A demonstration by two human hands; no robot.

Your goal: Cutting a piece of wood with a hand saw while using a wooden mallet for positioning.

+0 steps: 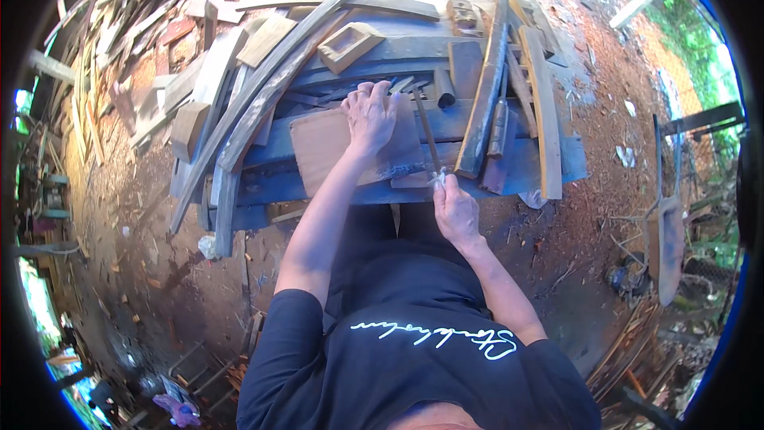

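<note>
A flat reddish-brown wooden board (318,147) lies tilted over the near part of a plank-topped bench. My left hand (372,115) rests on its upper part, fingers bent over the far edge and holding it down. At the board's right side, my right hand (456,211) is closed around the near end of a long, thin, dark tool (427,129), perhaps a file. Something whitish is wrapped where my fingers grip it. The tool points away from me, and its far tip lies among small wood scraps. Bluish marks show near the board's lower right corner.
Long wooden beams (483,91) lie on the bench to the right, and more strips (270,72) cross its left side. A hollow wooden frame (350,46) and a short dark tube (443,87) sit beyond my hands. Scrap wood (119,48) is heaped at the far left.
</note>
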